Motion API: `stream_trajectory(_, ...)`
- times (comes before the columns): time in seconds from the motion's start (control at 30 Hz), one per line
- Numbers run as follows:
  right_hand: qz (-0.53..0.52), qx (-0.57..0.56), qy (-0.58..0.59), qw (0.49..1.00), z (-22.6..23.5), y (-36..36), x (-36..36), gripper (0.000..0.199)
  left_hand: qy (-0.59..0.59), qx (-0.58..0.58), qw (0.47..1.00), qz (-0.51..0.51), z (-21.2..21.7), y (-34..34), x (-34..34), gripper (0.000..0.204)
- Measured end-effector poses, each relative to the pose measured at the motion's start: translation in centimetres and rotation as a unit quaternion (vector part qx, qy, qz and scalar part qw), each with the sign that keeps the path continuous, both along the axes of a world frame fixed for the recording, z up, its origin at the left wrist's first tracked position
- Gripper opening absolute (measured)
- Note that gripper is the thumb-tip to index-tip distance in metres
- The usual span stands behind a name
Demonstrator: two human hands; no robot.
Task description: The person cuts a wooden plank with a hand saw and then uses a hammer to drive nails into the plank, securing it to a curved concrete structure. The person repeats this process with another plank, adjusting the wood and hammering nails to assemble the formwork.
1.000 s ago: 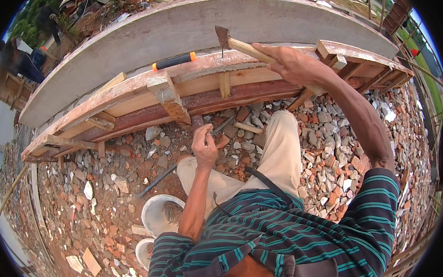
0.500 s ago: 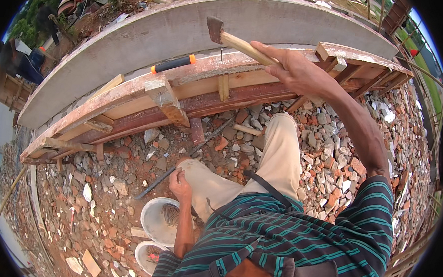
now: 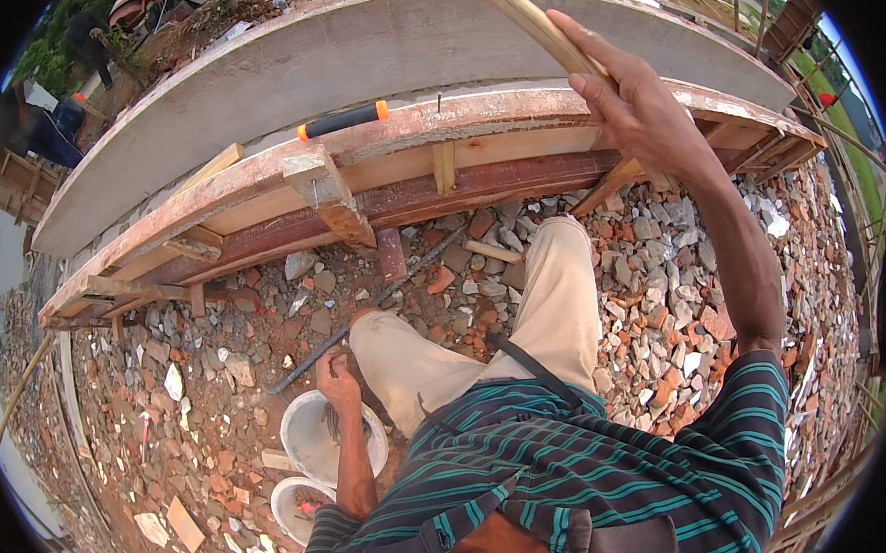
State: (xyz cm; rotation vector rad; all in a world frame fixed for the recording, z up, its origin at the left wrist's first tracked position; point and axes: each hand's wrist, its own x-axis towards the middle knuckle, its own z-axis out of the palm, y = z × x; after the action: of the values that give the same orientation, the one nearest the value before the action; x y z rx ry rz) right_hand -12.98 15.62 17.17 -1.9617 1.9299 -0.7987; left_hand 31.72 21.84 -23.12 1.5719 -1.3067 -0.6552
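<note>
1. Toward the top of the head view, the right hand (image 3: 628, 96) is closed around the handle of a wooden-handled hatchet (image 3: 531, 23), raised over the timber formwork (image 3: 522, 108); its dark head is mostly cut off by the upper rim.
2. Low at the left, the left hand (image 3: 337, 379) is just above the larger white bucket (image 3: 306, 445), its fingers drawn together; whether they pinch anything, I cannot tell.
3. Thin nails (image 3: 332, 423) lie inside that bucket; close beside it sits a smaller white bucket (image 3: 285, 506) with reddish contents.
4. On the formwork's top rail a single nail (image 3: 438, 103) stands upright, and left of it lies a black rod with orange ends (image 3: 343, 121).
5. Behind the formwork runs a grey concrete beam (image 3: 374, 63).
6. Under the beige-trousered knees spreads broken brick and stone rubble (image 3: 663, 288), with a dark bar (image 3: 303, 366) lying slantwise on it, near the left hand.
</note>
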Motion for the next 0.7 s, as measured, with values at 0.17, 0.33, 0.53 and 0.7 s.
stream_trajectory(0.17, -0.016, -0.586, -0.255, 0.769, 7.7, -0.8, -0.4, 0.050, 0.000, 0.044, 0.999, 0.024, -2.6, 1.6, 1.4, 0.023)
stream_trajectory(0.33, 0.047, -0.073, 0.083, 0.993, -9.7, -1.7, -0.4, 0.060, -0.023, 0.059, 0.998, -0.016, -3.3, 0.8, 0.2, 0.025)
stream_trajectory(0.53, -0.041, -0.245, -0.150, 0.957, 3.6, -0.8, -0.6, 0.051, 0.013, 0.066, 0.997, 0.039, -2.8, 1.3, 1.9, 0.026)
stream_trajectory(0.7, 0.040, -0.531, -0.269, 0.803, 0.7, -3.6, -1.7, 0.054, 0.001, 0.085, 0.996, 0.028, -4.3, 2.8, 1.6, 0.024)
